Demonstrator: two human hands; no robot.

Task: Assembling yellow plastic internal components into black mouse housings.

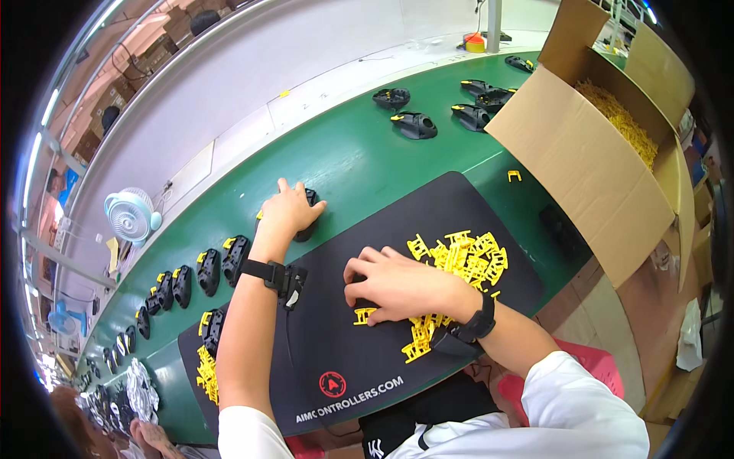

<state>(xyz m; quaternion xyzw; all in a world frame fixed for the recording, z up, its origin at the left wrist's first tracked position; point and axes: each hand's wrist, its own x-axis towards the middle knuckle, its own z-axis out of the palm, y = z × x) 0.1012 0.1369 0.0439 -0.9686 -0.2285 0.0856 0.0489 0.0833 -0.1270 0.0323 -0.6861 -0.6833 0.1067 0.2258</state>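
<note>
My left hand [287, 212] grips a black plastic housing [307, 222] on the green bench, just beyond the mat's far edge. Its fingers hide much of that part. Over the black mat [306, 336], my right hand [401, 284] is curled, with its thumb and a fingertip at a small yellow plastic clip [362, 316]. The space under its other fingers is dark, and I cannot make out what is there. Beside this hand lies a loose pile of yellow clips [466, 256], spreading partly beneath the right wrist. Each wrist wears a black strap.
Black housings with yellow inserts [208, 271] line the bench at left; others [415, 125] stand at the far right. An open cardboard box [581, 157] of yellow pieces overhangs the right side. More clips [207, 375] lie by my left forearm. Another person's hands [153, 438] show at lower left.
</note>
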